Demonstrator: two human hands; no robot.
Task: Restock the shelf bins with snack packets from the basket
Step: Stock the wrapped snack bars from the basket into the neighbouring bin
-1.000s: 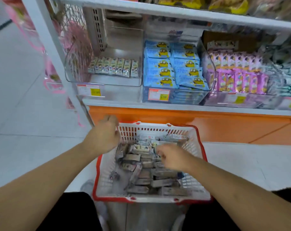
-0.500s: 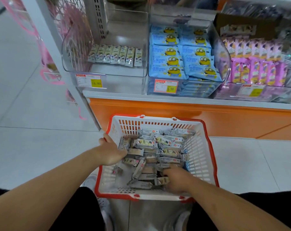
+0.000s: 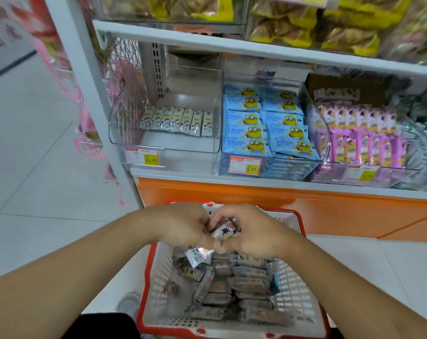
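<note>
Starting far left, a rack of pink hanging goods [image 3: 85,133] crowds the shelf's white upright [image 3: 90,101], close to the route upward. Next along sits the clear left bin [image 3: 163,143], nearly bare, one single row of packets [image 3: 175,122] standing across its middle with open floor in front of it. By my judgement that's where this load belongs, since the wrappers look alike.

Centre frame now: the left hand [image 3: 180,227] and right hand [image 3: 251,234] are pressed together above the basket [image 3: 156,285], both curled tight round a small bunch of snack packets [image 3: 225,230]. One silvery packet [image 3: 199,256] juts out below the left hand, pinched only at its end as far as I can tell. That's the one to worry about: a slick wrapper, a thin hold, and it could slide free and drop back in, or miss the rim and hit the floor. Plenty more packets [image 3: 234,289] lie heaped in the basket beneath.

Moving right, the blue packs [image 3: 263,126] fill the middle bin, then purple ones [image 3: 364,140] beyond. The clear front lip of the left bin stands in the way, so the bundle must clear it; clip it and the standing row behind could topple.
</note>
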